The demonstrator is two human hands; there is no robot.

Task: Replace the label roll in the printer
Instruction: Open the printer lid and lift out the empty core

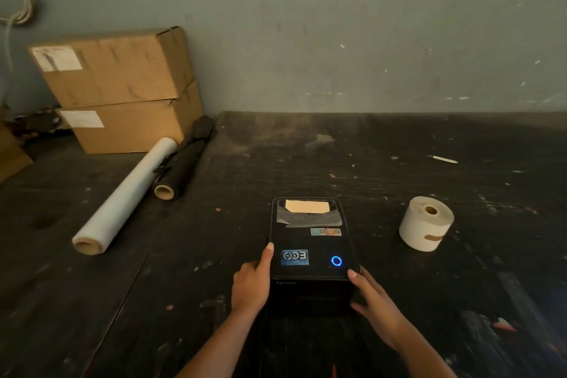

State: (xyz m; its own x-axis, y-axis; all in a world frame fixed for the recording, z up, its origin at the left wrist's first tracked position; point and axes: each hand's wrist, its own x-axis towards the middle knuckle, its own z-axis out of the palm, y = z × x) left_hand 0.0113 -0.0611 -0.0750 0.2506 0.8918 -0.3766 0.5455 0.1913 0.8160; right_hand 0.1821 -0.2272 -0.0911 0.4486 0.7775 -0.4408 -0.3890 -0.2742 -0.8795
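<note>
A black label printer (313,242) sits on the dark table, lid down, with a lit blue ring button and a window showing a pale roll inside. My left hand (251,282) grips its left side, thumb resting on the lid edge. On the opposite side, my right hand (374,301) holds the front right corner. A white label roll (425,224) lies on the table to the right of the printer, apart from both hands.
Two stacked cardboard boxes (122,89) stand at the back left against the wall. A clear film roll (122,196) and a black roll (184,159) lie in front of them. A small white pen (443,159) lies at the back right.
</note>
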